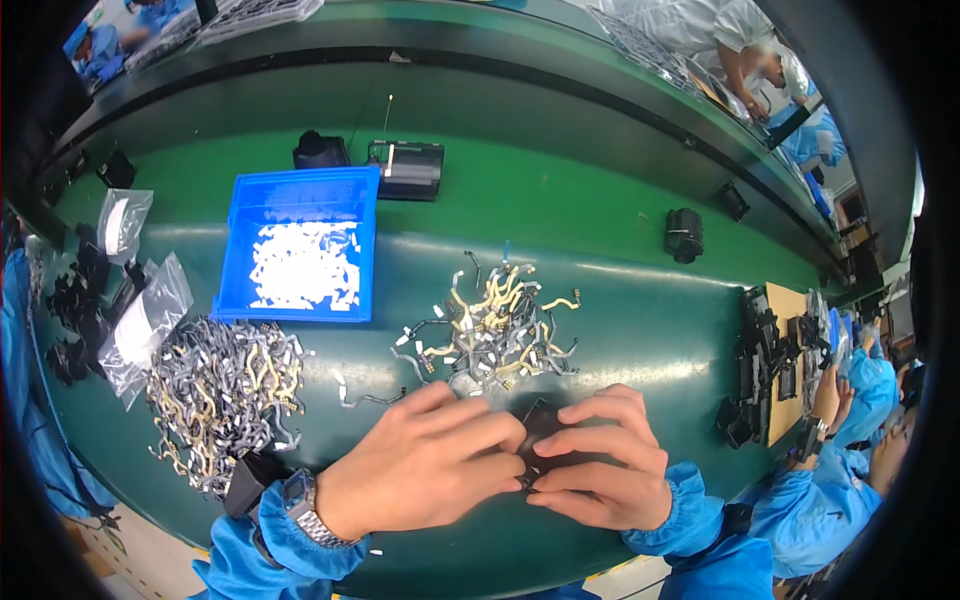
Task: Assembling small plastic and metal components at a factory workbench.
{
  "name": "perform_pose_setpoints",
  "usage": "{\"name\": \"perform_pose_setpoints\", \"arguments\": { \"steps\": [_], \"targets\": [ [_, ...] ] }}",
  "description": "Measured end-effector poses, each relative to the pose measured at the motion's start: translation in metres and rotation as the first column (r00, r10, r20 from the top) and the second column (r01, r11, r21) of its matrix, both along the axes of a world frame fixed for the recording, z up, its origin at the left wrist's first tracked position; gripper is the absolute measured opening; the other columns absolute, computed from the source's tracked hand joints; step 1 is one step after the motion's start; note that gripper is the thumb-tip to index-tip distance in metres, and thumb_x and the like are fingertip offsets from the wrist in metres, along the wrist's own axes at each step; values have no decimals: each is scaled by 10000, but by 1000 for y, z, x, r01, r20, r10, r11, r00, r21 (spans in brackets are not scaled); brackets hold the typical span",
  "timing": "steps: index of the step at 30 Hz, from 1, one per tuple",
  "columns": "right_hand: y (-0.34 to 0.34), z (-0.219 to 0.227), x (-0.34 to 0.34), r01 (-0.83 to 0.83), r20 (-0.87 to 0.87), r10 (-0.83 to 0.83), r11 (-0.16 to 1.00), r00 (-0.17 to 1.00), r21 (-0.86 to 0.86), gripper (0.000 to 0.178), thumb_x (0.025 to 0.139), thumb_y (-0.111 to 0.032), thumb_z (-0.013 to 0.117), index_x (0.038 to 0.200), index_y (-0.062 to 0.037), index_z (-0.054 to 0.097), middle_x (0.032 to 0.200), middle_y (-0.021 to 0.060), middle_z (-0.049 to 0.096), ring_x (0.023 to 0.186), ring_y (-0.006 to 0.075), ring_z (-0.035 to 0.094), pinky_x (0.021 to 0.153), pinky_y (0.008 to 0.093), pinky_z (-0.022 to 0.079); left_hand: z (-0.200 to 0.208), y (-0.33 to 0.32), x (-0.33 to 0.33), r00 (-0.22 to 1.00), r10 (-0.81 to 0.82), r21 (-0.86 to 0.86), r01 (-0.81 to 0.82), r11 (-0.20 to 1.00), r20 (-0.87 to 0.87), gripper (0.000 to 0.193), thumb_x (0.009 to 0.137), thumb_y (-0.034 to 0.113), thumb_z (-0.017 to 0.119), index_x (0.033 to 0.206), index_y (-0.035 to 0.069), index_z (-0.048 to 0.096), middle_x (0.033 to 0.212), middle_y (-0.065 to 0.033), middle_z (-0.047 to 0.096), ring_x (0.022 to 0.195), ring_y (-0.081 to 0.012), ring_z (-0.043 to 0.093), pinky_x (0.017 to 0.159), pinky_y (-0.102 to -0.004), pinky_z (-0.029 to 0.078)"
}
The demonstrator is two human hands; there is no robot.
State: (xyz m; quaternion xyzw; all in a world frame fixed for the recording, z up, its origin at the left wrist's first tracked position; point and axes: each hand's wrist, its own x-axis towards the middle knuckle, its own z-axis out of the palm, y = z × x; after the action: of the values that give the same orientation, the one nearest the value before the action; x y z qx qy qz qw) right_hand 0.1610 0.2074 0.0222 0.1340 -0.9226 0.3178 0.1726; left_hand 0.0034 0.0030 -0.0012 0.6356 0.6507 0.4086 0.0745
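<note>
Between my hands, just above the near middle of the table, is a black plastic part (541,424), partly covered by fingers. My left hand (425,462), with a metal watch at its wrist, closes its bent fingers at the part's left edge; whether those fingertips also pinch something small is hidden. From the other side my right hand (607,458) grips the part with thumb and curved fingers. Just beyond both hands lies a loose pile of short cables (500,325), yellow, grey and black, with white connectors. One separate cable (370,398) rests left of that pile.
A blue bin (226,262) of small white pieces stands at the back left. Nearer sits a larger cable heap (230,395), beside clear bags (150,325) and black parts (75,310). More black parts (750,370) and cardboard (785,410) lie right, near a co-worker's blue sleeve (815,510).
</note>
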Motion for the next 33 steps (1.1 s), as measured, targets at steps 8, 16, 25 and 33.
{"name": "perform_pose_setpoints", "arguments": {
  "steps": [8, 16, 25, 33],
  "targets": [
    [3, 0, -2, 1, 32, 0, 999, 999, -37, 170, 713, -210, 951, 827, -173, 831, 1195, -2, 773, 1169, 254, 665, 939, 434, 502, -3, -1, 2, 1000, 22, 13, -22, 1000, -18, 179, 808, 254, 880, 910, 177, 755, 996, 65, 653, 817, -144, 632, 719, -325, 440],
    [2, 1, 0, 12, 12, -12, 999, 1000, 35, 153, 709, -172, 936, 817, -165, 830, 1179, 2, 780, 1138, 250, 680, 912, 429, 516, -2, -1, 3, 1000, 18, -5, -18, 1000, -23, 178, 827, 250, 870, 917, 169, 739, 1001, 61, 640, 824, -144, 625, 724, -327, 432],
    [4, -2, 0, 36, 92, -31, 998, 995, -58, 169, 715, -173, 959, 837, -171, 842, 1174, -15, 780, 1115, 239, 664, 918, 408, 524, -4, -1, 2, 999, 20, -17, -21, 1000, -50, 154, 860, 257, 848, 924, 176, 734, 998, 66, 637, 827, -139, 623, 733, -323, 435],
    [0, -1, 2, 52, 87, -47, 997, 995, -57, 175, 712, -172, 958, 849, -173, 849, 1177, -23, 777, 1096, 234, 651, 927, 392, 518, -4, 0, 2, 999, 20, -19, -21, 1000, -39, 153, 863, 267, 850, 928, 179, 743, 1000, 72, 643, 831, -137, 627, 745, -325, 449]
  ]
}}
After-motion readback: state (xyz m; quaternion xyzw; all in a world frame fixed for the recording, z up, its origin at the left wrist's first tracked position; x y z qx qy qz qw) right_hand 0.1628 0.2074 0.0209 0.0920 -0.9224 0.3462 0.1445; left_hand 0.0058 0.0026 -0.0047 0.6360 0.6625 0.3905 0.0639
